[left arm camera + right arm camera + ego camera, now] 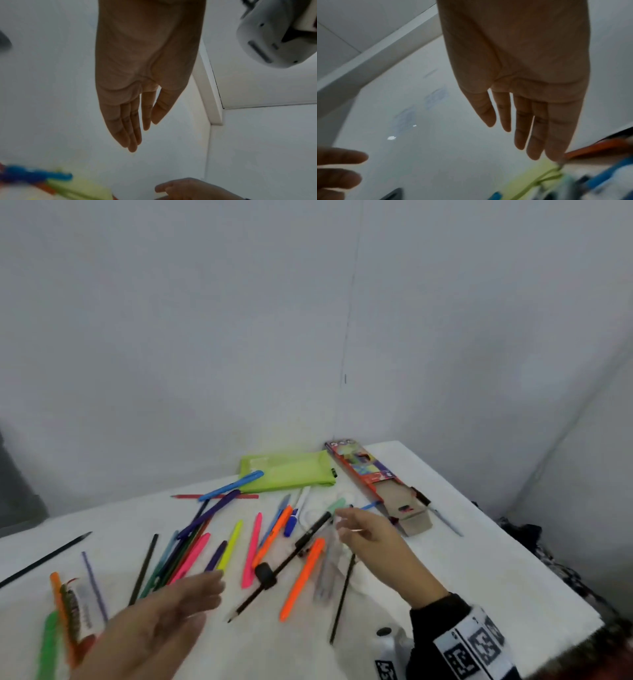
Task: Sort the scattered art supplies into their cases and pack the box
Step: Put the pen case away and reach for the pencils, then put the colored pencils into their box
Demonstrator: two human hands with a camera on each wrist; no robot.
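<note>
Several coloured pens and pencils [255, 549] lie scattered across the white table [462, 563]. A lime green pouch [291, 472] lies at the back. Beside it, an opened cardboard pencil box [380, 484] points toward me with its flap out. My left hand [185, 601] hovers flat over the near-left pens, fingers straight, holding nothing; the left wrist view shows its fingers [132, 128] extended. My right hand [356, 525] hovers over the middle pens near the box's open end, fingers spread and empty. Its fingers [530, 128] hang straight in the right wrist view.
Pipe cleaners and green and orange pieces [68, 604] lie at the near left. A black pencil [44, 559] rests alone at the far left. White walls close in behind the table. The table's right edge [548, 570] drops off toward dark cloth.
</note>
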